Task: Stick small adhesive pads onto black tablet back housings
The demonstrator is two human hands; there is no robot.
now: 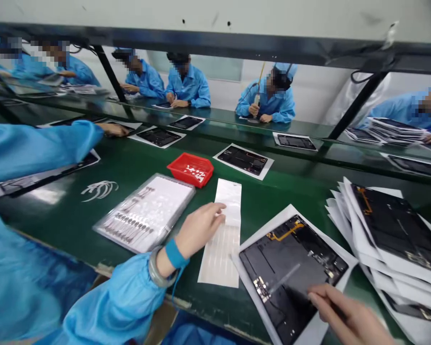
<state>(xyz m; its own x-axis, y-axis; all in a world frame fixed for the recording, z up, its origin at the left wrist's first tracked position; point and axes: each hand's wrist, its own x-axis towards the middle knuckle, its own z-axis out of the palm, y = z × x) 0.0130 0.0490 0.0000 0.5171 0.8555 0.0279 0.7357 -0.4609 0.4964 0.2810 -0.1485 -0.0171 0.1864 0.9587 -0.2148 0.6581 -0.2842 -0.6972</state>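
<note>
My left hand (201, 225), with a blue wrist strap (175, 254), rests over a white sheet of adhesive strips (221, 256). Its fingers are slightly bent and apart, with the fingertips at the sheet's upper half. Above the lower right of a black tablet back housing (301, 273) is my right hand (348, 311). Its thumb and index finger are pinched together; whatever they may hold is too small to make out. The housing lies on white paper and carries an orange flex cable (285, 232), small circuit parts and a clear strip across its middle.
Left of the sheet lies a clear tray (179, 201) of small cable parts, with a red bin (190, 170) behind. Housings with paper are stacked (398, 230) at right. A co-worker's sleeve (39, 148) reaches in at left. Overhead runs a shelf (215, 40); people sit opposite.
</note>
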